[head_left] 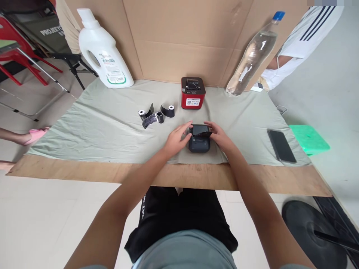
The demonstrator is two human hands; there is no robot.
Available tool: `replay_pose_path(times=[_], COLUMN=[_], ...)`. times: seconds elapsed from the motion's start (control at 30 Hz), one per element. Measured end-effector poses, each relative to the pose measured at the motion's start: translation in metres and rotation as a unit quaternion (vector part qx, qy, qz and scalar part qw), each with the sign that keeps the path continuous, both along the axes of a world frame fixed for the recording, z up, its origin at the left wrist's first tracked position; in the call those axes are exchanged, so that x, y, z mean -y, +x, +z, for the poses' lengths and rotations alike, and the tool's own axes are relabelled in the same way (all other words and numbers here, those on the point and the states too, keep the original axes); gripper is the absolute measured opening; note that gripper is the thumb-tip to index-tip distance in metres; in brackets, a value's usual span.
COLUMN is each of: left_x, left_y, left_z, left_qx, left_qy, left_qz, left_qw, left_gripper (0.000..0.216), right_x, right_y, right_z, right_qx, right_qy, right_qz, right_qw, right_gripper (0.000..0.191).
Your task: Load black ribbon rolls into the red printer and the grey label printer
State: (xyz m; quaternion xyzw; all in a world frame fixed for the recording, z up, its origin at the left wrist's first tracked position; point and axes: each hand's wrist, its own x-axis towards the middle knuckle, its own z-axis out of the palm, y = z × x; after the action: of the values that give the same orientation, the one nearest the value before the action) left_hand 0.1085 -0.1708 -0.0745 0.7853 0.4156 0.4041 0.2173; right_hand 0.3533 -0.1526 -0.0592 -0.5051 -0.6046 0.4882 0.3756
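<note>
A small black portable printer [199, 145] lies on the cloth near the table's front edge, with a dark glossy strip [203, 134] sticking out across its top. At its left side is my left hand [178, 139], thumb and fingertips curled against the casing. My right hand [219, 135] grips the right side, fingers at the back corner and close to the strip's end. Behind the printer stands a red and black printer [193, 93] with a label on its front. To the left lie 3 small black paper rolls [159, 117], partly unrolled.
A white detergent jug [108, 56] stands at the back left, a water-filled bottle [254, 56] at the back right. Cardboard [182, 45] walls the rear. At right are a phone [281, 145] and a green stool [310, 139]. Other people are partly visible beyond.
</note>
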Motion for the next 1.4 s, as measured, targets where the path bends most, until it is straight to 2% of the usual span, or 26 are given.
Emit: replay_pose_path(times=[0.23, 0.33, 0.43, 0.5, 0.57, 0.67, 0.73, 0.8, 0.9, 1.07, 1.13, 1.2, 1.3, 1.4], left_x=[-0.016, -0.018, -0.018, -0.017, -0.015, -0.013, -0.012, -0.012, -0.013, -0.013, -0.012, -0.011, -0.009, -0.007], left_y=[0.007, 0.008, 0.006, 0.004, 0.002, -0.001, -0.001, -0.001, 0.0, 0.002, 0.003, 0.004, 0.007, 0.011], left_z=[-0.009, -0.008, -0.008, -0.009, -0.011, -0.012, -0.012, -0.012, -0.012, -0.012, -0.011, -0.009, -0.005, -0.001], left_qx=[0.086, 0.118, 0.129, 0.118, 0.089, 0.058, 0.056, 0.057, 0.072, 0.106, 0.102, 0.084, 0.01, -0.106], left_qy=[-0.148, -0.187, -0.158, -0.1, -0.035, 0.025, 0.031, 0.025, 0.01, -0.017, -0.035, -0.055, -0.077, -0.083], left_qz=[-0.012, -0.021, -0.043, -0.074, -0.109, -0.142, -0.146, -0.146, -0.154, -0.148, -0.132, -0.123, -0.121, -0.118], left_qw=[0.985, 0.975, 0.978, 0.985, 0.989, 0.988, 0.987, 0.987, 0.985, 0.983, 0.985, 0.987, 0.99, 0.984], left_gripper=[0.06, 0.058, 0.05, 0.037, 0.029, 0.038, 0.042, 0.043, 0.043, 0.046, 0.052, 0.055, 0.057, 0.06], right_x=[0.0, 0.002, 0.017, 0.035, 0.058, 0.085, 0.092, 0.091, 0.086, 0.082, 0.072, 0.049, -0.008, -0.075], right_y=[-0.001, -0.002, -0.006, -0.013, -0.025, -0.052, -0.07, -0.083, -0.089, -0.059, -0.037, -0.011, 0.024, 0.048], right_z=[0.001, -0.001, -0.005, -0.01, -0.013, -0.016, -0.016, -0.017, -0.019, -0.019, -0.014, -0.007, 0.001, 0.002], right_qx=[-0.032, -0.031, -0.029, -0.026, 0.001, 0.112, 0.198, 0.265, 0.315, 0.3, 0.291, 0.288, 0.271, 0.244], right_qy=[-0.02, -0.026, -0.033, -0.022, 0.01, 0.076, 0.111, 0.134, 0.16, 0.192, 0.199, 0.214, 0.229, 0.209], right_qz=[0.012, -0.015, -0.096, -0.147, -0.165, -0.178, -0.209, -0.241, -0.259, -0.234, -0.238, -0.241, -0.257, -0.277], right_qw=[0.999, 0.999, 0.994, 0.989, 0.986, 0.975, 0.951, 0.924, 0.899, 0.905, 0.905, 0.902, 0.899, 0.905], right_gripper=[0.07, 0.073, 0.072, 0.069, 0.073, 0.101, 0.122, 0.13, 0.125, 0.108, 0.104, 0.108, 0.111, 0.112])
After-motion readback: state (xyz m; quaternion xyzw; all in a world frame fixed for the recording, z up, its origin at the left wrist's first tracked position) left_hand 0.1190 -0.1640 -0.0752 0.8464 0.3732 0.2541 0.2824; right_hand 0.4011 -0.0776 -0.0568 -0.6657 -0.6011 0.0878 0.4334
